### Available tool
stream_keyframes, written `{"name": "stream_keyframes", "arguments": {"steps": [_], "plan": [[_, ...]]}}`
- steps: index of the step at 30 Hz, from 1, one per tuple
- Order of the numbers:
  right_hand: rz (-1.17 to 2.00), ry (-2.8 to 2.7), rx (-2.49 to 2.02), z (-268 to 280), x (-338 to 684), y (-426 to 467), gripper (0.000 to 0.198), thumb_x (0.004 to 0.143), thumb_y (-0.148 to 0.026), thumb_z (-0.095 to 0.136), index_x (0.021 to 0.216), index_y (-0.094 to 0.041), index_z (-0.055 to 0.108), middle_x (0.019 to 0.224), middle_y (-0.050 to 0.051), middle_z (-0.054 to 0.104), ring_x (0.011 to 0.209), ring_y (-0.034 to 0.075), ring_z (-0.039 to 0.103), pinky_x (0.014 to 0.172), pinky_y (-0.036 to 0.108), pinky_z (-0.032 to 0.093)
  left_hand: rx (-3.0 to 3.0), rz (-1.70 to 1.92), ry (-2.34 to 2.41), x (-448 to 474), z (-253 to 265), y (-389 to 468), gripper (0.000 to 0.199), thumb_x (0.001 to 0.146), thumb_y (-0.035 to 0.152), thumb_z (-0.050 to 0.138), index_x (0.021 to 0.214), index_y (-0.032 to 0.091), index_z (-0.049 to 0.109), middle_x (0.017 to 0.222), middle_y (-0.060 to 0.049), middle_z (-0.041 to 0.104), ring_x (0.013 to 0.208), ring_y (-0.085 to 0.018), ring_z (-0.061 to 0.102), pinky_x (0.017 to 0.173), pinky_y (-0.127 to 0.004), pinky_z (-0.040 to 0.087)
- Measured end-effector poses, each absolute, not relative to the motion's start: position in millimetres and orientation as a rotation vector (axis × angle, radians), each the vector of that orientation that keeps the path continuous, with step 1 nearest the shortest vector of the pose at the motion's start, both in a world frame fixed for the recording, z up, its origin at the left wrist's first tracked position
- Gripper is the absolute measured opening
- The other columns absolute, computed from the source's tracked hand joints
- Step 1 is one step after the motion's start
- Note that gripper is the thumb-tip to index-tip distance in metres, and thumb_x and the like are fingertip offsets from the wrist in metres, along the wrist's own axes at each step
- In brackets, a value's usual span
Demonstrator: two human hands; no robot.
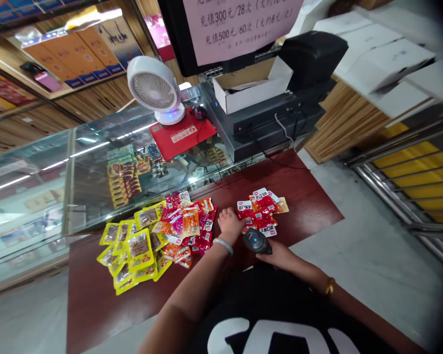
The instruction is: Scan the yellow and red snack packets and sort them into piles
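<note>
My right hand (278,255) is wrapped round a dark barcode scanner (257,241) with a small blue light on top. The scanner's head is over the near edge of a small pile of red and white snack packets (260,211). Just left of that pile, my left hand (231,225) is low over the table, fingers a little bent and apart, with no packet visible in them. To its left lies a bigger heap of red, pink and orange snack packets (190,221). Yellow snack packets (138,248) with clear windows overlap at the heap's left side.
The dark red table (92,309) stands against a glass display counter (92,187). On the counter are a white fan (155,83), a red mat (173,142), a computer mouse (198,112) and an open white box (251,96). A metal rack (409,196) stands at right.
</note>
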State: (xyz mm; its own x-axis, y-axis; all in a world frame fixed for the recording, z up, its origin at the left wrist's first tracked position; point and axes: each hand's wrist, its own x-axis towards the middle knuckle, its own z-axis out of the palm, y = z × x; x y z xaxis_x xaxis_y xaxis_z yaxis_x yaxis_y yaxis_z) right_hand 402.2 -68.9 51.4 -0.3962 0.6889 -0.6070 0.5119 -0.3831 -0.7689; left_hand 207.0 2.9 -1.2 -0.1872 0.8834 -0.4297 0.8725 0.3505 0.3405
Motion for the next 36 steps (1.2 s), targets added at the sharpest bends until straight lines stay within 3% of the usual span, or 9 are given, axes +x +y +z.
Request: {"name": "stream_keyframes", "arguments": {"steps": [2,8,13,20,26,33,36], "plan": [[1.892,-1.623,-1.643,49.8,404.8,-71.1,0.054,0.074,-0.043,0.073,0.118,-0.013,0.065,0.108,0.012,0.076,0.099,0.033,0.071,0.088,0.045,0.054,1.556,-0.002,2.077,226.6,-6.3,7.6,0.067,0.072,0.059,0.071,0.117,0.013,0.054,0.125,-0.022,0.055,0.119,-0.037,0.049,0.095,-0.045,0.038],[1.794,-1.658,-1.786,48.9,409.2,-70.1,0.050,0.074,-0.044,0.072,0.113,-0.013,0.067,0.097,0.010,0.078,0.090,0.033,0.072,0.080,0.042,0.055,1.599,-0.017,2.006,216.7,-9.8,15.6,0.040,0.080,0.037,0.070,0.109,0.014,0.054,0.109,-0.017,0.064,0.107,-0.030,0.060,0.090,-0.038,0.041],[1.737,-1.745,-1.846,52.6,407.7,-62.4,0.050,0.072,-0.043,0.073,0.112,-0.014,0.069,0.103,0.013,0.077,0.098,0.035,0.071,0.085,0.043,0.053,1.647,0.073,2.011,181.9,-9.6,15.2,0.059,0.078,0.031,0.075,0.128,0.018,0.047,0.115,-0.014,0.064,0.106,-0.025,0.062,0.087,-0.031,0.043],[1.737,-1.747,-1.772,55.3,398.5,-57.0,0.045,0.076,-0.042,0.072,0.112,-0.015,0.069,0.091,0.009,0.078,0.088,0.031,0.073,0.078,0.039,0.056,1.571,0.001,2.034,165.5,-4.6,9.7,0.037,0.079,0.030,0.074,0.108,0.014,0.058,0.114,-0.017,0.064,0.108,-0.026,0.062,0.087,-0.031,0.044],[1.724,-1.749,-1.738,57.4,390.2,-55.2,0.051,0.073,-0.043,0.074,0.116,-0.015,0.067,0.108,0.013,0.077,0.102,0.034,0.070,0.089,0.045,0.053,1.264,0.221,1.898,156.8,-9.1,10.8,0.030,0.085,0.032,0.069,0.109,0.017,0.059,0.098,-0.011,0.072,0.089,-0.021,0.068,0.076,-0.027,0.046],[1.726,-1.702,-1.637,63.8,373.7,-50.0,0.047,0.074,-0.042,0.073,0.113,-0.017,0.068,0.110,0.013,0.076,0.106,0.035,0.069,0.096,0.049,0.051,1.153,0.461,1.917,131.9,-19.2,-10.6,0.025,0.081,0.026,0.073,0.099,0.014,0.060,0.091,-0.012,0.071,0.078,-0.018,0.065,0.072,-0.027,0.045],[1.757,-1.715,-1.571,64.3,369.1,-48.7,0.046,0.074,-0.041,0.074,0.114,-0.018,0.068,0.114,0.013,0.075,0.110,0.035,0.068,0.100,0.051,0.049,1.056,0.603,1.889,119.8,-19.9,-21.7,0.024,0.079,0.025,0.073,0.096,0.015,0.059,0.085,-0.007,0.069,0.073,-0.016,0.062,0.070,-0.026,0.046]]}}
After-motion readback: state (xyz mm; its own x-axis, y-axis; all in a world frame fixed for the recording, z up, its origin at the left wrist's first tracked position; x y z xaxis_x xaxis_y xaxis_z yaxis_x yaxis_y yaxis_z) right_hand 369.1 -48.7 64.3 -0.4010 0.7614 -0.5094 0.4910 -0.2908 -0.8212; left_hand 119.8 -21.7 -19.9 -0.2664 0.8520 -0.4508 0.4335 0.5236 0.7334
